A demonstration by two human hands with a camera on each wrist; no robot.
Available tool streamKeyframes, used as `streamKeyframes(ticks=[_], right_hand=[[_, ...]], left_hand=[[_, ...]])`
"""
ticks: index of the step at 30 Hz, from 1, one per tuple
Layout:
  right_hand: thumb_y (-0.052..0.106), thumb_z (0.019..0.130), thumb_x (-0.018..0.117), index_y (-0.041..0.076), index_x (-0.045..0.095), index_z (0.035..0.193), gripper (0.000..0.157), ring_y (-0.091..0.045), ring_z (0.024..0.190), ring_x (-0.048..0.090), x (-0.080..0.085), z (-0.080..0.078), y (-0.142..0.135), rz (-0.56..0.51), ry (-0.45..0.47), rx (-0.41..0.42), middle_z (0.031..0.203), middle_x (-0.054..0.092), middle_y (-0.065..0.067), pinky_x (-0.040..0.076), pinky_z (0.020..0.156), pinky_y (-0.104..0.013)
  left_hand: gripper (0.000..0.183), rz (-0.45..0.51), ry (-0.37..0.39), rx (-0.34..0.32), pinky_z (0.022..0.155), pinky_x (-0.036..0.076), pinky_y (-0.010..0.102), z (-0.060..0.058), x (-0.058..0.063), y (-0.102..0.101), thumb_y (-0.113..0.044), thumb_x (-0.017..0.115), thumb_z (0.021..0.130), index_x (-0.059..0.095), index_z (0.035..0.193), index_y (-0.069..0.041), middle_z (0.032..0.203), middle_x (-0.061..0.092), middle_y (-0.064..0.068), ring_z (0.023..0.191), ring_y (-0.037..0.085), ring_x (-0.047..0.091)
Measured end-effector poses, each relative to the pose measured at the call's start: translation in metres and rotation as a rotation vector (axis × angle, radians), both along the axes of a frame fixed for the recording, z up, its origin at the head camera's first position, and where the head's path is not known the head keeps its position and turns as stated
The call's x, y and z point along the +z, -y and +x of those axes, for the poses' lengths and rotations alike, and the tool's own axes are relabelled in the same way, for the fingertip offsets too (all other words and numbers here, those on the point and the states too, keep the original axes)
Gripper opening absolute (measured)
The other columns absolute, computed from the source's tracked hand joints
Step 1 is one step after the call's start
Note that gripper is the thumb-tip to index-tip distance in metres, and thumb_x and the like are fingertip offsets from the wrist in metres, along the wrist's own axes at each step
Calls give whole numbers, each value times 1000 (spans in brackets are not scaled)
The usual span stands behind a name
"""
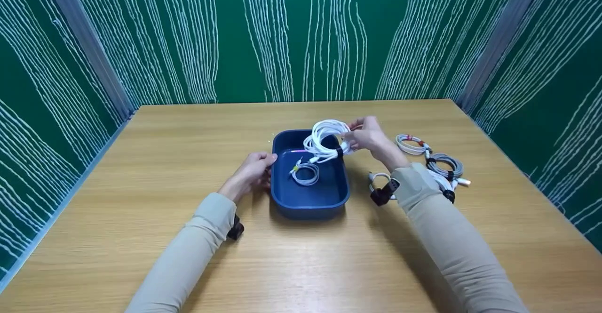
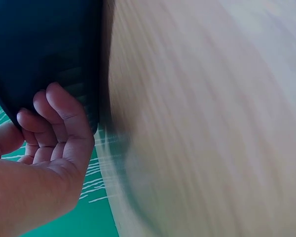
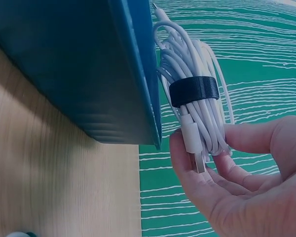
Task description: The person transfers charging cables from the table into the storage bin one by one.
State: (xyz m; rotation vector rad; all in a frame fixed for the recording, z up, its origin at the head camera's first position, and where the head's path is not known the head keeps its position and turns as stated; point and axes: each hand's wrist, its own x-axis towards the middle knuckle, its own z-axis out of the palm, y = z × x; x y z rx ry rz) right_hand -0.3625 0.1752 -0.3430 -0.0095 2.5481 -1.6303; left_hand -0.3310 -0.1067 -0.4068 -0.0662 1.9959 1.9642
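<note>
My right hand [image 1: 369, 139] pinches a coiled white USB cable [image 1: 324, 134] over the far right part of a dark blue plastic bin [image 1: 310, 207]. A black strap [image 3: 195, 91] binds that coil, and its metal USB plug [image 3: 199, 162] shows by my fingers in the right wrist view. My left hand [image 1: 254, 168] grips the bin's left side, thumb at the rim and fingers curled against the outer wall [image 2: 44, 44]. Inside the bin lies a small grey coiled cable [image 1: 305, 175] with a yellow tie.
Right of the bin, several coiled cables lie on the wooden table [image 1: 188, 129]: one with red ties [image 1: 410, 144], a dark grey one [image 1: 445, 165], a white one [image 1: 439, 181] partly behind my sleeve, and a small one [image 1: 379, 179]. Green walls [image 1: 235, 40] stand around the table.
</note>
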Motion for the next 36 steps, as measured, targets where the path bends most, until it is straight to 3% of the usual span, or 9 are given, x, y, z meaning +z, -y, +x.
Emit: streamKeyframes(ticks=[5,23,36], right_hand=[[2,90,61,-2,52,104,18,-6,55,54,0,-1,4,-12,0,0,87,52,-7,51,53,-17],[4,91,61,-6,51,117,30,-9,63,57,4,1,19,-4,5,23,102,51,-10,53,57,-18],[-1,88,61,0,52,98,14,-5,51,53,2,-1,29,-38,-9,28,80,52,-4,51,50,-17]], left_hand=[[24,-23,-6,-3,47,38,26,0,0,0,-20,44,103,46,88,-2,66,40,2,52,15,40],[24,-65,17,3,51,42,26,-1,2,2,-24,45,103,49,92,-3,68,43,1,54,14,43],[24,-28,23,8,48,40,27,0,3,-1,-22,43,104,48,86,-6,66,41,1,51,15,41]])
